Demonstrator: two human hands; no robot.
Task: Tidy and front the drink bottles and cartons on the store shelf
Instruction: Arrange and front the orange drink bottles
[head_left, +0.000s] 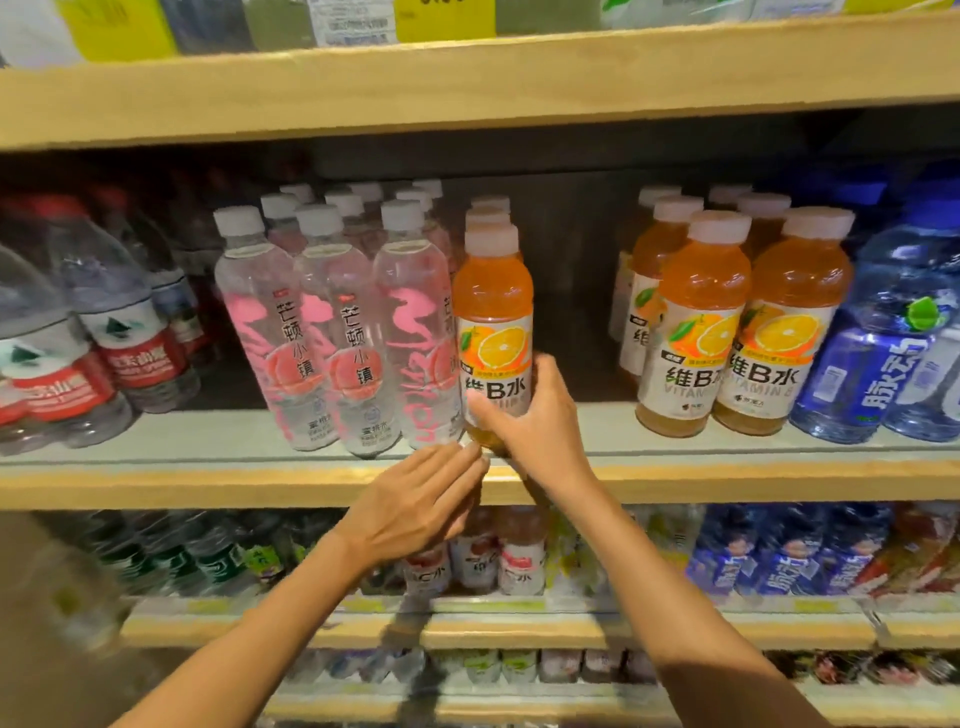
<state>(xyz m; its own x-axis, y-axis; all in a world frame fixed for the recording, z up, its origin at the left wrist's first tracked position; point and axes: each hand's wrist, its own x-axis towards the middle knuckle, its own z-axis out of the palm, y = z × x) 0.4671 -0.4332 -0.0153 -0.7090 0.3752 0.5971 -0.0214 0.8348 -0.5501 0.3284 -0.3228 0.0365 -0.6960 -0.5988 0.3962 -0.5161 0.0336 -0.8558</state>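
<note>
An orange vitamin drink bottle (493, 312) with a white cap stands at the front of the middle shelf (675, 470). My right hand (535, 415) grips its lower part, thumb across the label. My left hand (415, 504) hovers just below and left of it at the shelf edge, fingers straight, fingertips close to the bottle's base. More orange bottles stand in a line behind the held one. To the right, past a gap, stands another group of orange bottles (737, 332). Clear bottles with pink labels (332, 332) stand directly to the left.
Water bottles with red labels (88, 353) fill the shelf's left end and blue bottles (893, 338) the right end. A wooden shelf board (467, 88) runs overhead. Lower shelves hold several more bottles (519, 561).
</note>
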